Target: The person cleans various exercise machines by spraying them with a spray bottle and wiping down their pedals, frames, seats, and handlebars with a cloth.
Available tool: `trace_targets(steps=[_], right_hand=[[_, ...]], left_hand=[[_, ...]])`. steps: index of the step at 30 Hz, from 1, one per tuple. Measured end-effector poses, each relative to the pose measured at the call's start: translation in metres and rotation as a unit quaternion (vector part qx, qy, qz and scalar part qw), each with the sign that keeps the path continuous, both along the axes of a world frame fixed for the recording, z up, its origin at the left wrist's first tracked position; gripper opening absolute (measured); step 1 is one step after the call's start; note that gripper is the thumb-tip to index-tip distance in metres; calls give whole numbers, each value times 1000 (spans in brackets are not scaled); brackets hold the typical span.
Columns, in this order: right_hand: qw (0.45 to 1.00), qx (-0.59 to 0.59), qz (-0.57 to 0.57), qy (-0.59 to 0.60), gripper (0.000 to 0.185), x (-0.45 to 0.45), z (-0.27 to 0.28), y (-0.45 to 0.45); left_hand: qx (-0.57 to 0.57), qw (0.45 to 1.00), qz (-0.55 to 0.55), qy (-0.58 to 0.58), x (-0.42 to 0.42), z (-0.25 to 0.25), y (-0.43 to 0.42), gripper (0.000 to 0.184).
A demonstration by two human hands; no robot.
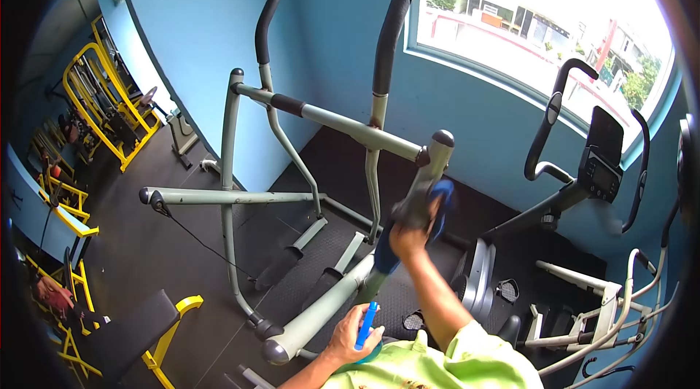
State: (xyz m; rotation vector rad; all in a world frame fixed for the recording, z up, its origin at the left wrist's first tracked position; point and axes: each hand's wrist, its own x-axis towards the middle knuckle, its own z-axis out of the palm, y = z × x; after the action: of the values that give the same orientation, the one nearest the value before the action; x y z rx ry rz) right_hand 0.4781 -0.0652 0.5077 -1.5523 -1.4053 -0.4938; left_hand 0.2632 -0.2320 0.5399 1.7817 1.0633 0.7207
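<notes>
A blue cloth (440, 207) is in my right hand (410, 238), pressed against the upright grey post (432, 163) of an elliptical machine; the hand and cloth are partly blurred. Near my body at the bottom centre, my left hand (348, 336) is closed around a bottle with a bright blue spray top (367, 325). The bottle's lower part is mostly hidden by the hand and my green shirt (437, 366). Just left of that hand runs the machine's thick grey tube (321, 316) with a dark end cap.
Two black-gripped handles (394, 32) rise from the machine. An exercise bike (601, 163) stands under the window at right, with white-framed equipment (598, 287) below it. A padded bench (135, 334) with yellow legs is at lower left. Yellow machines (109, 104) show in a mirror.
</notes>
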Motion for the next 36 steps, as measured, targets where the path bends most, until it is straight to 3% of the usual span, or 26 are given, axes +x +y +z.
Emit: trace_targets(steps=[1,2,3,4,5,7,10,12,14,15,16,17,18,20,22,24,25,27,28,29,30,31,32,36], right_hand=[[994,104,10,15,52,16,20,26],[996,82,25,-33,49,37,52,42],[998,59,-1,-2,45,63,45,75],[990,79,-78,-86,41,66,84,84],[995,2,-86,-44,36,64,108,85],[976,-167,-118,-79,28,63,135,84],[909,-397,-89,-88,27,66,182,90],[859,-499,-26,-111,29,91,187,121],[774,-516,185,-316,21,134,180,144],[813,-486,234,-218,25,160,159,149],[813,-483,236,-224,25,159,154,140],[811,-445,312,217,26,154,144,123],[644,-322,323,614,28,148,132,103],[543,-177,473,671,35,117,67,73],[531,98,389,746,40,33,42,40],[605,13,306,735,40,39,-37,26],[600,14,301,741,40,40,-25,23],[597,-162,305,724,31,51,46,15],[751,-153,274,581,28,58,68,21],[871,-141,234,409,24,63,86,32],[739,-28,371,561,21,54,101,48],[554,89,481,674,19,44,106,56],[553,85,477,677,19,50,90,59],[635,-70,479,602,17,27,-3,20]], left_hand=[[-21,1000,-5,-2,-2,1,-1,51],[-41,999,3,-5,-4,0,-3,52],[-35,999,12,-5,-5,1,-6,52],[-26,999,21,-6,-6,1,-8,52],[-23,999,31,-22,-7,-6,-11,51],[-35,999,29,-25,-10,-8,-15,51],[-43,999,17,-28,-11,-15,-19,50],[-41,999,2,-23,-10,-14,-26,50],[-33,999,3,-26,-12,-9,-29,50],[-31,999,8,-36,-15,-12,-32,50],[-28,999,13,-40,-17,-12,-33,50],[-36,998,21,-48,-21,-12,-35,50],[-44,997,29,-57,-23,-13,-37,50],[-37,997,36,-59,-30,-18,-40,49],[-26,997,41,-57,-31,-23,-38,49],[-1,998,40,-46,-35,-27,-40,48],[-21,999,36,-27,-38,-19,-39,48],[-29,999,26,-15,-41,-19,-40,47],[-31,999,25,-16,-41,-20,-41,47],[-33,999,26,-13,-41,-23,-42,47],[-40,999,26,-11,-41,-22,-42,47],[-56,998,20,-2,-40,-20,-43,50],[-72,997,15,7,-40,-19,-44,53],[-56,997,47,-17,-40,-27,-49,53]])
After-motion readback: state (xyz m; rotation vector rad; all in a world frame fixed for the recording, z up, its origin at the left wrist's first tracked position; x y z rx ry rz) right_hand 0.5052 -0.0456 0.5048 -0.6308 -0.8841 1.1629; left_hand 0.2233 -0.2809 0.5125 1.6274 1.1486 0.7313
